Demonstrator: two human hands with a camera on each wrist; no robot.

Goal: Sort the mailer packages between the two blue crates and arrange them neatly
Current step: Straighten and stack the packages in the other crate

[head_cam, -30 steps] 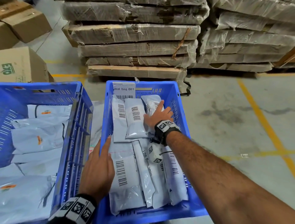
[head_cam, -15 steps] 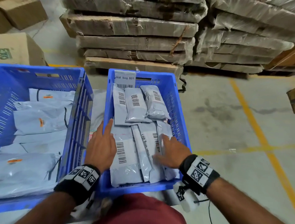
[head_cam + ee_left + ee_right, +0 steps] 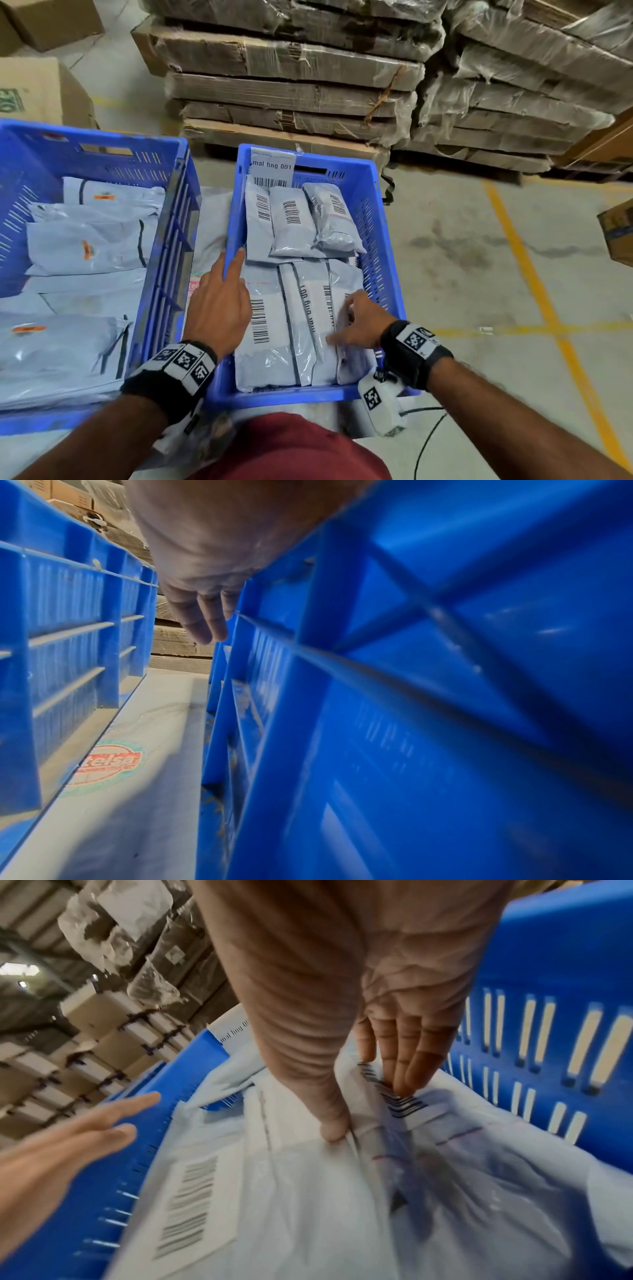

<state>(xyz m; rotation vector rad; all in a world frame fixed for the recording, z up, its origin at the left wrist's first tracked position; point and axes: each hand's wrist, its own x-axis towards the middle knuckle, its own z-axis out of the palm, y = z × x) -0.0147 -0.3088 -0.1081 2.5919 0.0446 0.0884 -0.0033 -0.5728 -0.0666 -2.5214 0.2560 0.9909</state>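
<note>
Two blue crates stand side by side. The left crate (image 3: 171,219) (image 3: 61,642) holds large grey mailers (image 3: 85,246) with orange marks. The right crate (image 3: 376,192) (image 3: 445,723) holds small barcoded grey mailers (image 3: 291,222) in a far row and a near row. My left hand (image 3: 222,301) (image 3: 202,610) (image 3: 68,1139) lies over the right crate's left rim, fingers straight, holding nothing. My right hand (image 3: 342,322) (image 3: 368,1108) is in the near row. Its thumb and fingers pinch the top of the rightmost mailer (image 3: 352,363) (image 3: 479,1191) next to the crate's right wall.
A label card reading "mal bng 001" (image 3: 272,168) stands at the right crate's far wall. Behind the crates are wrapped stacks of flattened cardboard (image 3: 291,75), with cardboard boxes (image 3: 37,92) at the left. Between the crates lies a white surface with a round sticker (image 3: 113,761). Yellow lines (image 3: 534,274) cross the concrete floor on the right.
My right hand drew back from the far row of mailers to the near row's rightmost mailer and took hold of it. My left hand stayed at the crate's left rim.
</note>
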